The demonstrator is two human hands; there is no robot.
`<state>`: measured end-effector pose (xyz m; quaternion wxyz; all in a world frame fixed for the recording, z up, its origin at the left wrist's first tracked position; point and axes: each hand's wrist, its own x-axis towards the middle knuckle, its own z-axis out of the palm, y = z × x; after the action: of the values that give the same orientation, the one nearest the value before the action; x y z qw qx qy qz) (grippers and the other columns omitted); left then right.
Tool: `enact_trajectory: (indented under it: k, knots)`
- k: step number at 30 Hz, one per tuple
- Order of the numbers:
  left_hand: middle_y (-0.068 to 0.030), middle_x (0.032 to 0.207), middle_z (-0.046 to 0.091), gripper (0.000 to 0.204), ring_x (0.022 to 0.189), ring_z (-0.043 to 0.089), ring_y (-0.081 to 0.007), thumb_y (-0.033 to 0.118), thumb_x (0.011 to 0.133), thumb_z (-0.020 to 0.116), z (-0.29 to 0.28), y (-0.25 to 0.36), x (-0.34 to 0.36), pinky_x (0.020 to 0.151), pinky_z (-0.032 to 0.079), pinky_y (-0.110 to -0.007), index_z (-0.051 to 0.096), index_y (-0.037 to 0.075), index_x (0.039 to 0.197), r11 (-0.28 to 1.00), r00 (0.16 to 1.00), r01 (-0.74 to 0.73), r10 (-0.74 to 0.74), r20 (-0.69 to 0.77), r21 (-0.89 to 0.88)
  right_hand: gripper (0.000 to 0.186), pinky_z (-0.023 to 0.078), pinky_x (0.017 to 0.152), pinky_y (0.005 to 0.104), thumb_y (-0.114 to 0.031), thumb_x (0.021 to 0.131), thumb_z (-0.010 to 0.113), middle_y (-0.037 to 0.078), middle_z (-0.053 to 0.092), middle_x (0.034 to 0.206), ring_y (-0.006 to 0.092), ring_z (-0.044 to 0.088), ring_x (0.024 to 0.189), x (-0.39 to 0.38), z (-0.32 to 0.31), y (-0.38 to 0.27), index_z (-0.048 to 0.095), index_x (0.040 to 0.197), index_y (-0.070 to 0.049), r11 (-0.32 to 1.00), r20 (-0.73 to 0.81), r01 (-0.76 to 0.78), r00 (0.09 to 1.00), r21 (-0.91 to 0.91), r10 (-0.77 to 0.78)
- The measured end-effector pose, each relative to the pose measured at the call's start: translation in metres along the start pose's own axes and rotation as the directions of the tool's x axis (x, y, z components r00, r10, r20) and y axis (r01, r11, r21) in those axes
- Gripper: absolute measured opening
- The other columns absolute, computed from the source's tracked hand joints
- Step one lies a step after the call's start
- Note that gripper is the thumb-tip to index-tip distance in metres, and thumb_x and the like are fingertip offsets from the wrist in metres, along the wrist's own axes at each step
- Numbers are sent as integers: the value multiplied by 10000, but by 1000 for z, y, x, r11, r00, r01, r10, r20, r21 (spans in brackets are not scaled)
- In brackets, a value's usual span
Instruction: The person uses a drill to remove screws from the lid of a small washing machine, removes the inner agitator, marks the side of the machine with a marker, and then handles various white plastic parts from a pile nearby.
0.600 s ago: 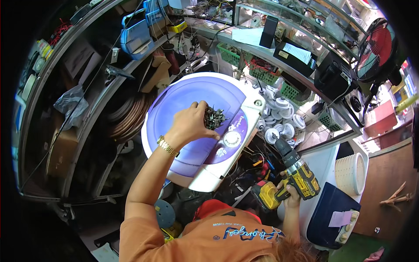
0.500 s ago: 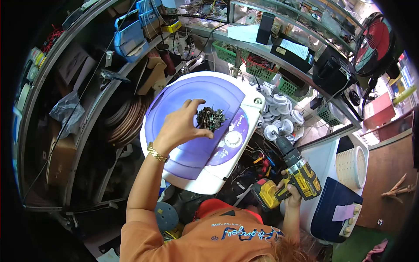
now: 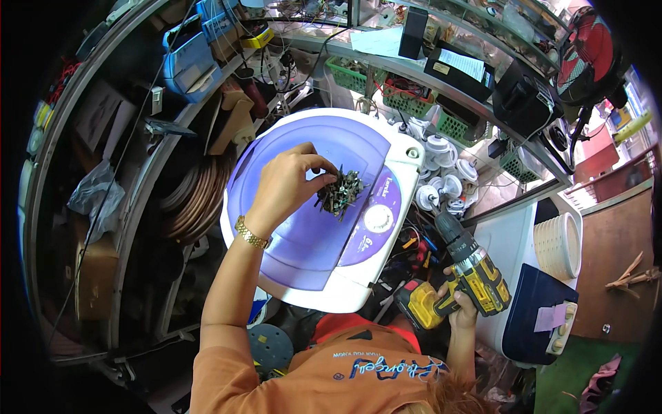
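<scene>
My left hand (image 3: 301, 178), with a gold bracelet (image 3: 252, 232) on its wrist, is over the purple lid (image 3: 289, 259) of a white washing machine (image 3: 331, 301). Its thumb and fingers are pinched together at the edge of a spiky clump of small dark metal pieces (image 3: 340, 194), which look like screws. The clump rests on the lid near the control panel. What exactly the fingertips hold is too small to make out. On the right, my right hand (image 3: 463, 314) is wrapped round the handle of a yellow and black cordless drill (image 3: 483, 279), its chuck pointing away from me.
White plastic parts (image 3: 445, 172) are heaped beyond the machine's right side. Loose tools (image 3: 422, 248) lie beside it. A blue and white appliance (image 3: 527, 317) stands at the right. Shelves with coiled tubing (image 3: 200, 221) line the left; green baskets (image 3: 348, 74) sit at the back.
My left hand has gone from spread fingers around the clump to a pinch at its edge. The right hand still holds the drill. The view has shifted slightly.
</scene>
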<state>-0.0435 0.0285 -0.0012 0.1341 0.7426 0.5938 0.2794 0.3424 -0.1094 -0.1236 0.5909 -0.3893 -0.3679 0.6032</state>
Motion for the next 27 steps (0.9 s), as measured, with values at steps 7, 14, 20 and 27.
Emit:
enact_trajectory:
  k: [7,14,20,27]
  knots:
    - [-46,834,664,97,754,652,-234,167,871,734,17,-9,7,673,496,-359,746,79,910,998,995,-57,56,-83,-13,660,582,700,321,-130,793,676,240,608,1193,234,681,776,1,4,1,439,1392,15,999,38,46,998,-2,-46]
    - [3,895,603,213,537,337,-17,321,1016,620,21,7,-20,482,281,-177,599,111,989,-122,954,265,-112,278,-957,653,577,694,318,-147,784,678,244,612,1184,240,681,774,-7,9,-10,457,1373,26,999,43,36,998,21,-37]
    - [-43,956,669,187,516,331,-16,310,1023,609,24,49,-47,467,286,-170,606,123,1016,-197,937,274,-168,307,-941,657,558,839,387,-168,780,671,242,618,1192,244,697,831,-21,31,-28,472,1366,52,995,246,95,965,-14,-89]
    - [-111,993,700,171,491,321,-12,274,1015,625,47,91,-62,437,274,-168,609,108,1053,-84,952,246,-168,257,-966,732,564,859,352,-75,824,695,163,604,1269,206,706,934,-22,44,-38,344,1467,-69,985,369,76,921,153,-128]
